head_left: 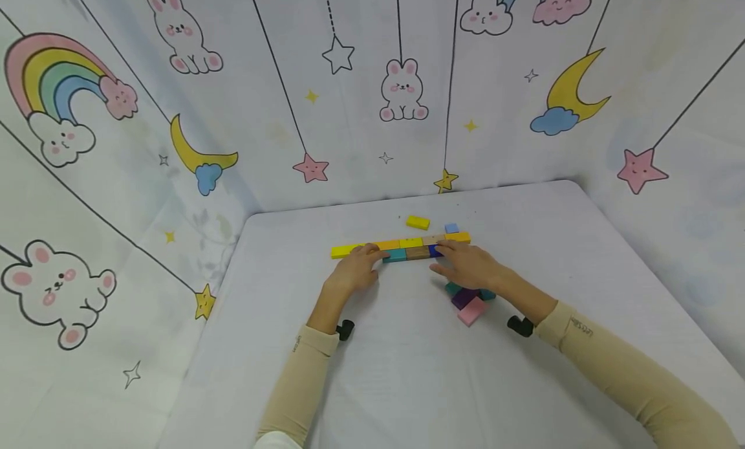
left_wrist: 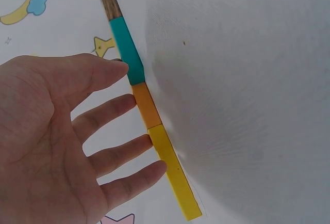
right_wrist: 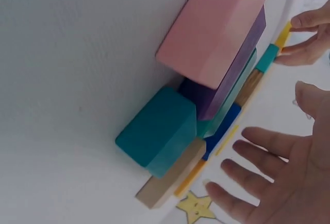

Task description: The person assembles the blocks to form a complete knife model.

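Observation:
My left hand is at the left part of a row of yellow and orange blocks. In the left wrist view, its fairly straight fingers touch the row, with the thumb tip at a teal block. That teal block, a brown wood-grain block and a blue block form a shorter row in front. My right hand has its fingers extended around the blue end, partly hiding it. The right wrist view shows these fingers spread with nothing held; contact with the blocks I cannot tell.
Near my right hand is a loose pile: a pink block, a purple block, teal blocks and a beige block. Behind the rows lie a yellow block and a light blue block. A patterned cloth rises behind the white table.

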`<state>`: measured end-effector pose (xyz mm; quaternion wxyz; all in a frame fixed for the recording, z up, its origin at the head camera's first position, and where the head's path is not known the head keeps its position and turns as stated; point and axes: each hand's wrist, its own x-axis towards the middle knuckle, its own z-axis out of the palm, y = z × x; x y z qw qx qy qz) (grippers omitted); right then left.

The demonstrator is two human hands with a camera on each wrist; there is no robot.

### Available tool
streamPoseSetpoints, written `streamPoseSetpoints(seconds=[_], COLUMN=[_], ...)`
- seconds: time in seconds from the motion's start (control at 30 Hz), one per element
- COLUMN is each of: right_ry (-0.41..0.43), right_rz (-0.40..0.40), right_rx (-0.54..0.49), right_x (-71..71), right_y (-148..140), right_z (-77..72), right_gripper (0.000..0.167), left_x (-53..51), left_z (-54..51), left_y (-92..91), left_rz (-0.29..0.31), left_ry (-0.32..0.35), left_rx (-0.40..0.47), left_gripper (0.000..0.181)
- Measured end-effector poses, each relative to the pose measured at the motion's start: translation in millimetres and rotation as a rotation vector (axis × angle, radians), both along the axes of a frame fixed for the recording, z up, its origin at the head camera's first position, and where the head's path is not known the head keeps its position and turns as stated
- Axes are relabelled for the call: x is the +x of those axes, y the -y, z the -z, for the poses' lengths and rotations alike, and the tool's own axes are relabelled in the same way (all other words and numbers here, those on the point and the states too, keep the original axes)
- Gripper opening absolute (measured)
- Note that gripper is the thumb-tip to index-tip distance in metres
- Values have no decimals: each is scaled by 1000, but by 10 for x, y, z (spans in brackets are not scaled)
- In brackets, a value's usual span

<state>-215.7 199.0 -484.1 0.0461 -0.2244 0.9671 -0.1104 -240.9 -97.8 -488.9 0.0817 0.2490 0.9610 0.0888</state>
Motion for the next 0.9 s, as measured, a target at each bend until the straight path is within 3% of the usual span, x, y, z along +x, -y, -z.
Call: streamPoseSetpoints(seconds=[0.3, 0.57, 0.9], right_ry=[4, 0, 37], right_rz=[69, 94, 107], right_rx=[-59, 13, 39], right_x=[-186, -364, -441], right_y=[-89, -127, -161], right_z=[16, 26, 99], right_gripper=[68, 67, 71], left_x=[2, -1, -11], left_z=[-7, 5, 17], left_y=[8, 14, 21], left_rz=[1, -8, 6], left_ry=[2, 2, 2], left_rx=[9, 6, 4], left_gripper=[51, 51, 52])
